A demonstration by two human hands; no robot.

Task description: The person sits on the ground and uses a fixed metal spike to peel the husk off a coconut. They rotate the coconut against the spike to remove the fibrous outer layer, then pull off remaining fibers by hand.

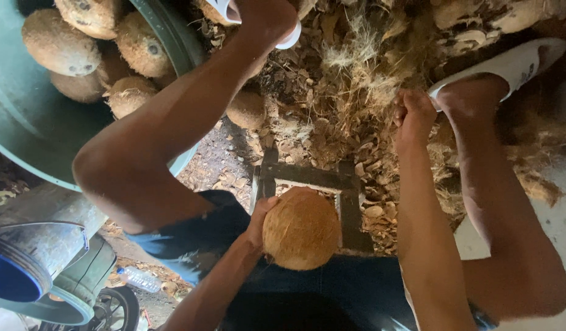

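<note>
- My left hand is cupped on the side of the husked coconut, fingers spread round its curve, thumb up near the top; firm palm hold, not a pinch.
- The coconut sits right over the dark metal frame, covering its near-left corner, just in front of my lap.
- My right hand is closed in a fist beyond the frame, over the husk pile; looks like it grips fibre strands, but I cannot tell what exactly is inside.
- Judgement: peeling off leftover husk. Best to keep the nut braced against the frame with my left and pull fibres away from my body, not sideways.
- Judgement: round shell can roll; keep my left thumb clear of the frame edge.
- Left of the frame: green tub with more coconuts, well apart.
- My feet in white sandals are planted beyond the frame, in the husk.
</note>
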